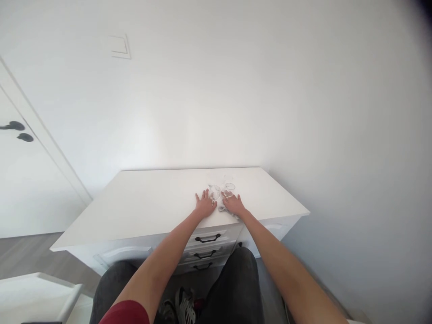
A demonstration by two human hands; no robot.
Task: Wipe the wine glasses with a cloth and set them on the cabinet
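Note:
Two clear stemmed glasses stand close together on a white dresser top (148, 202), one (214, 193) on the left and one (229, 189) on the right. My left hand (204, 205) lies flat on the top with fingers spread, touching the base of the left glass. My right hand (234, 204) rests beside it at the foot of the right glass, on a small grey cloth (224, 209) that lies under the glasses. Its fingers point forward and look stretched out.
The dresser has three drawers with black handles (207, 238) in front of my knees. A white wall stands behind and to the right. A white door with a black handle (15, 127) is at the left. A white piece of furniture (37, 292) sits at the lower left.

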